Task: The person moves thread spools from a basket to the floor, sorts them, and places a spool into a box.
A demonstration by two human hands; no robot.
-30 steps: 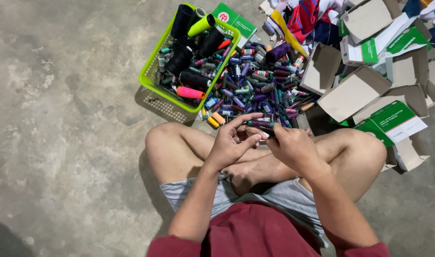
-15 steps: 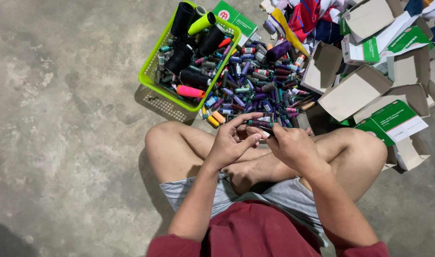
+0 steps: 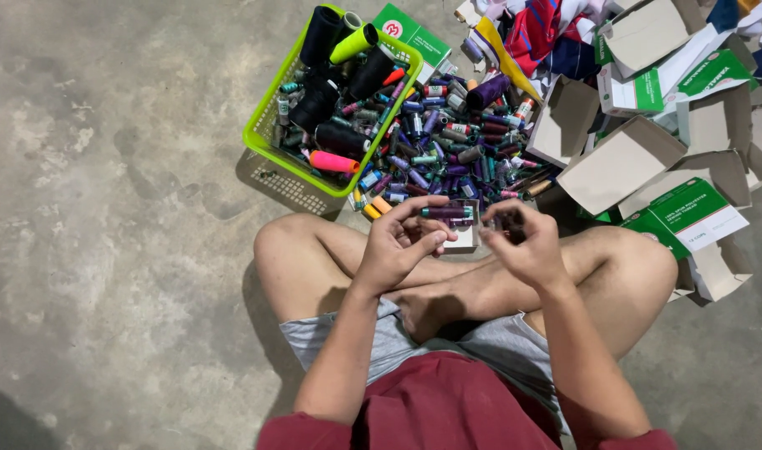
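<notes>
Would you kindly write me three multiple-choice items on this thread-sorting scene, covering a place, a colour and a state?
1. Where does the basket stand?
A. on the concrete floor, ahead of the person's left knee
B. on the lap
C. inside a cardboard box

2. What colour is the basket?
A. red
B. lime green
C. white

3. What is the left hand doing?
A. resting flat on the floor
B. gripping a box flap
C. pinching a purple thread spool

Answers: 1 A, it sits on bare concrete beyond the left knee. 2 B, its rim is bright lime. 3 C, the fingertips close on the spool.
</notes>
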